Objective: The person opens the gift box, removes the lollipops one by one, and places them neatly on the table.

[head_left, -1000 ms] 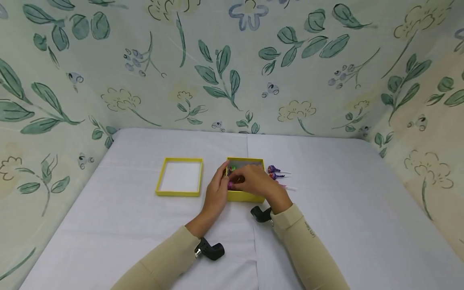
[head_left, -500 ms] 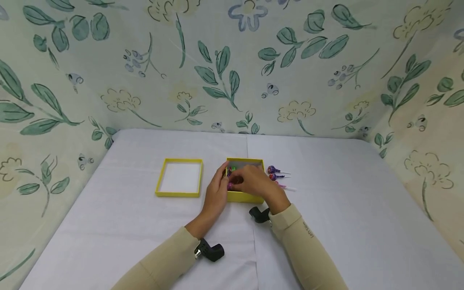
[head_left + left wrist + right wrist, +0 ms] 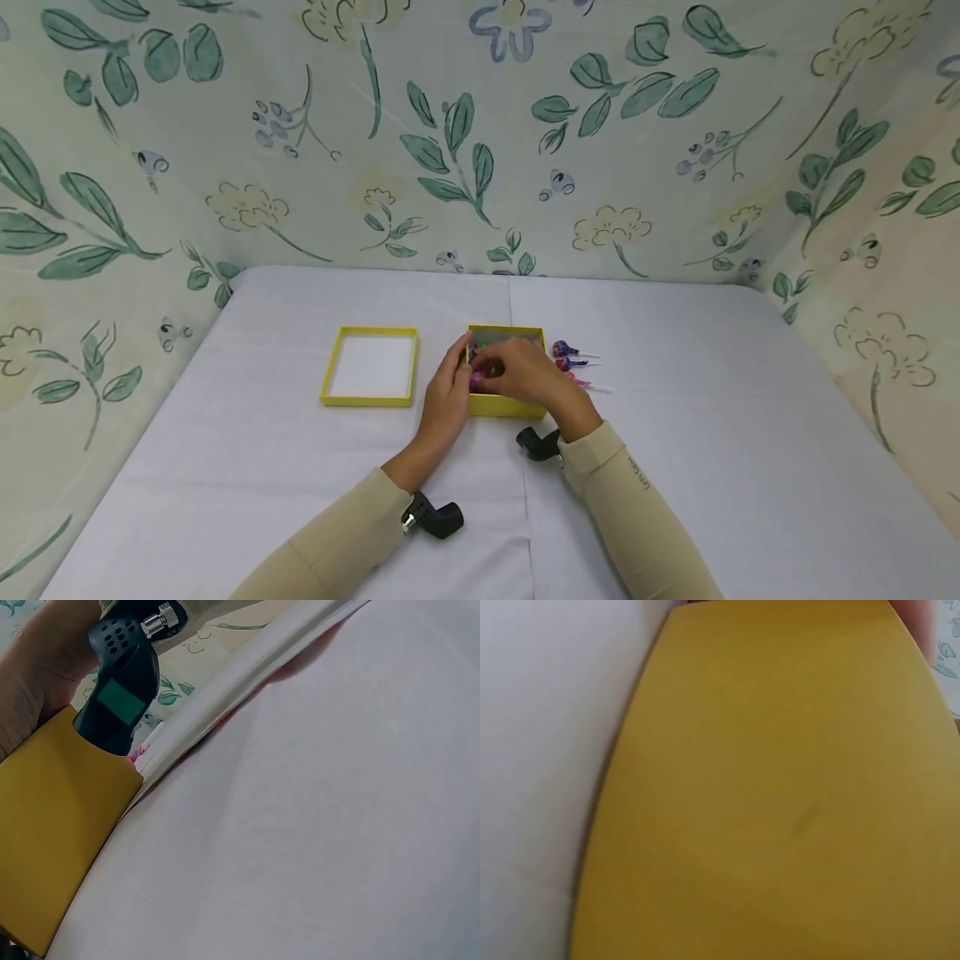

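Nothing has plainly moved since the earlier frame: the right hand [image 3: 521, 371], fingers curled, seems to pinch a round pink-wrapped sweet [image 3: 476, 381] inside the open yellow card-like box [image 3: 506, 406], while the left hand [image 3: 446, 396] rests fairly straight fingers along its left wall. Colourful sweets [image 3: 482, 346] already lie inside; three shiny-wrapped lollipops [image 3: 565, 364] remain outside, just right, and the shallow square yellow lid [image 3: 367, 402] lies apart, left. The right hand hides much of the box's contents; the wrist views show mainly yellow wall and white cloth [image 3: 315, 795].
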A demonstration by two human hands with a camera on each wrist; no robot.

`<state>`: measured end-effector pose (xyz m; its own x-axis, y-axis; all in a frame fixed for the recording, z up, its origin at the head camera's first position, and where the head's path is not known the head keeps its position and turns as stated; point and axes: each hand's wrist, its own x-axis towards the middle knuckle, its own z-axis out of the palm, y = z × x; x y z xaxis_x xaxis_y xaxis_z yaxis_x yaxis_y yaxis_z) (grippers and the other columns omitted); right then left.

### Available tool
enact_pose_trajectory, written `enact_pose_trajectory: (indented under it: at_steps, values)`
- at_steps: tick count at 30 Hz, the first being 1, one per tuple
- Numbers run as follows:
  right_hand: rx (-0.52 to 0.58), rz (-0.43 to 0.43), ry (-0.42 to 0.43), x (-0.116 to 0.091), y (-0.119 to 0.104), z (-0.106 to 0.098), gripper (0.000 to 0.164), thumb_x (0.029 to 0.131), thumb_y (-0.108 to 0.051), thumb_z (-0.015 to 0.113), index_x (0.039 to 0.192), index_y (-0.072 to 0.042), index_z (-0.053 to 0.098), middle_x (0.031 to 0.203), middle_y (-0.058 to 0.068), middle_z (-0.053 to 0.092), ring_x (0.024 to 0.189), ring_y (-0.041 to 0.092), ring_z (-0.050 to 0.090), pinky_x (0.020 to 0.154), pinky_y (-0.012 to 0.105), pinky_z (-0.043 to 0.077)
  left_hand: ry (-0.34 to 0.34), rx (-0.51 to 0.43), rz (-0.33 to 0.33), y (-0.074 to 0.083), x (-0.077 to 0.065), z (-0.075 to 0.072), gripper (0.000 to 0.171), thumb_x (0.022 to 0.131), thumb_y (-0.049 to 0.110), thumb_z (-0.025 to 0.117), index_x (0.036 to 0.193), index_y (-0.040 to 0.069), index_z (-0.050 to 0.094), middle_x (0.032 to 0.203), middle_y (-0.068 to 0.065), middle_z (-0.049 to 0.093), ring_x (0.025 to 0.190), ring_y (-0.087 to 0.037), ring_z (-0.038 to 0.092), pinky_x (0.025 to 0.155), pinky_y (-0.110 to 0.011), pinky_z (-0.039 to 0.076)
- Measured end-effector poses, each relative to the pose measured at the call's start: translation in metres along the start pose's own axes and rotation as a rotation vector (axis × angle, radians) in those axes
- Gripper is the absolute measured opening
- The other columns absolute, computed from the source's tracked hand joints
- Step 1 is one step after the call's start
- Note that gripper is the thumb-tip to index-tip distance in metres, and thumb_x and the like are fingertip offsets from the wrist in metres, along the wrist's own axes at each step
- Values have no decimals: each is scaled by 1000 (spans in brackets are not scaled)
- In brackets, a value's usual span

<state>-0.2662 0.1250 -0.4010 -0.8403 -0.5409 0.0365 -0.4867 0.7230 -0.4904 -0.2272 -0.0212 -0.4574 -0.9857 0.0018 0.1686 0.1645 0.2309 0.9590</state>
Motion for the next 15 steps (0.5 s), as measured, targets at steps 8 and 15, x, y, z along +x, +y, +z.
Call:
enact_pose_trajectory:
  at_steps: [8,15]
  values:
    - [67,-16,48,0,1,-3,14,83,-13,75,98,-16,73,85,-6,68,78,13,61,71,27,52,-1,0,-3,-1,1,0,46,102,23,35,147,34,39,150,12,37,137,-8,33,112,-38,30]
    - [146,-28,98,-1,0,-5,15,86,-15,72,100,-15,72,96,-2,70,92,21,64,82,37,53,9,12,3,-3,0,-1,47,101,21,35,147,34,39,150,10,38,137,-8,33,112,-37,30]
